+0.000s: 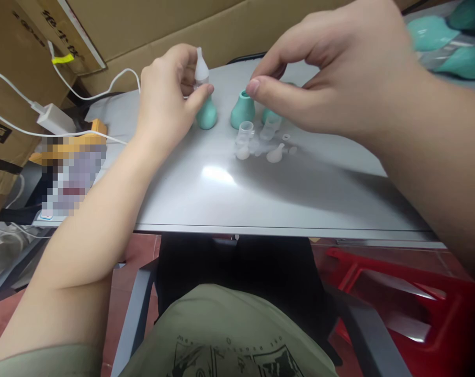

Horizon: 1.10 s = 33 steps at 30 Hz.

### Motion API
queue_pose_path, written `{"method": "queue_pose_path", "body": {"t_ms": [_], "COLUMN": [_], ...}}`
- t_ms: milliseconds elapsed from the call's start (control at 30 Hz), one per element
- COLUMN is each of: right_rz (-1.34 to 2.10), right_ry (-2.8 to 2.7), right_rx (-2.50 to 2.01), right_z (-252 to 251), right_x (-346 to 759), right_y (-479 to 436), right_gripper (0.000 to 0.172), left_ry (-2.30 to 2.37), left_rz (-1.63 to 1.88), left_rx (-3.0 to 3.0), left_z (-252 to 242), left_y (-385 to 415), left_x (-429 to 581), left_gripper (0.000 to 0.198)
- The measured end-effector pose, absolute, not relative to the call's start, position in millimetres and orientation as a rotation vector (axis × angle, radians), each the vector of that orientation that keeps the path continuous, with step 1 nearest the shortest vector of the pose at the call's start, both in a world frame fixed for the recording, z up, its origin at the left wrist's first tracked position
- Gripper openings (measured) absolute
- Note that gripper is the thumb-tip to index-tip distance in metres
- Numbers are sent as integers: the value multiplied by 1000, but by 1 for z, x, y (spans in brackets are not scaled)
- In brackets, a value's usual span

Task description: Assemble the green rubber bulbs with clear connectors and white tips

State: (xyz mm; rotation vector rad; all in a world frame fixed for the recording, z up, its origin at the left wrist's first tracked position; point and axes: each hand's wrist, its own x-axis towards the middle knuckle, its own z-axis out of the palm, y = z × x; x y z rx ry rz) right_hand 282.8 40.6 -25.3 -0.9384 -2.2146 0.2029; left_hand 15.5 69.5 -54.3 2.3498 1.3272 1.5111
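Note:
My left hand [170, 86] is closed around a small nasal aspirator [207, 114] that has a teal squeeze bulb, a clear collar and a white pointed tip [201, 67]. It is held upright above the table's left half. My right hand [319, 73] has its thumb and forefinger pinched at the open rim of a teal bulb [242, 111]. Part of another teal bulb [269, 114] shows below that hand. In front of the bulbs are clear plastic collars [246, 131], white tips [275, 153] and a small ring [286, 137].
The parts rest on a grey-white table [174, 201]. Cardboard [143, 34] stands behind it. At left lie a white charger [56, 119] with cables and an orange-yellow object [98, 128]. More teal bulbs [433, 34] sit in clear plastic at upper right. A red plastic stool [453, 309] stands below right.

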Motion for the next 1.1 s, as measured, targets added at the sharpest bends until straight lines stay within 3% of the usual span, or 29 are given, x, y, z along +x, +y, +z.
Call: {"method": "queue_pose_path", "body": {"t_ms": [133,400,533,567,633,733,867,1100], "right_rz": [191,95,70,76,78,28,-42,-70], "right_ry": [-2243,-2430,-2550,-2583,-2663,-2735,-2775,-2831], "right_rx": [-931,-835,-757,-776,-875,-1041,-1084,-910], "right_z": [-25,-25,-26,-25,-23,-22,-25,-36], "right_x": [286,296,298,298,296,291,289,291], "right_y": [39,48,55,55,53,49,48,56], "right_gripper": [25,6,8,9,10,13,17,23], "left_ry": [1420,1443,1036,881,1038,1011,1043,920], "left_rz": [1452,1481,1833,1706,1299,1077,806,764], "left_rx": [2359,2719,2937,3014,2851,2671,2655,2643], "left_z": [-53,-54,-50,-47,-41,-35,-41,-47], "left_y": [68,61,60,53,34,12,13,18], "left_x": [16,3,-6,-5,1,16,27,29], "left_gripper": [87,115,88,82,63,36,34,30]}}
